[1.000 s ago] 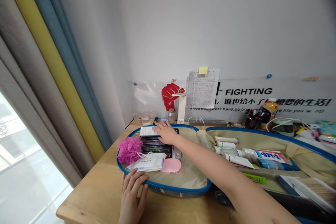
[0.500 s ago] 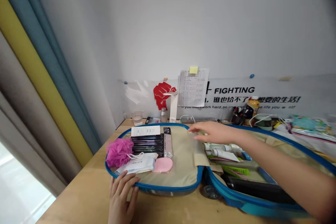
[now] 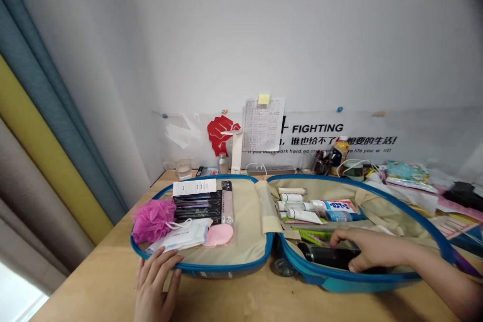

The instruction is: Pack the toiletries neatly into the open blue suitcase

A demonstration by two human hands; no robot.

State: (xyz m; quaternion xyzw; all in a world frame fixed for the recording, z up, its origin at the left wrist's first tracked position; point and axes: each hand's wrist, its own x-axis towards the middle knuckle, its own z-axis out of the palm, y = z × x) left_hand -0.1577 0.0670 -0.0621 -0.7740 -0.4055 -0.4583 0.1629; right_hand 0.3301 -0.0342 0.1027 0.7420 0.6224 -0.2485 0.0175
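An open suitcase (image 3: 241,267) with blue edging lies on a wooden table. My left hand (image 3: 156,279) rests with its fingers spread on the front rim of the left half. Closest to it are a white packet (image 3: 184,236), a pink bath puff (image 3: 154,220) and a pink oval item (image 3: 220,235). In the right half, my right hand (image 3: 372,249) is curled over a black bottle (image 3: 324,256), thumb in front, fingers on the far side. Green packaging (image 3: 311,235) lies just behind the bottle. Part of the bottle is hidden by the hand.
Several white tubes (image 3: 302,215) and a toothpaste tube (image 3: 335,205) lie in the right half. Dark slim packages (image 3: 198,206) sit in the left half. Behind stand a glass (image 3: 184,168), a white lamp (image 3: 237,153) and a yellow-labelled bottle (image 3: 340,151).
My right hand has moved from above the suitcase's middle, right and down to the black bottle. My left hand stays on the front rim. The view has turned slightly right.
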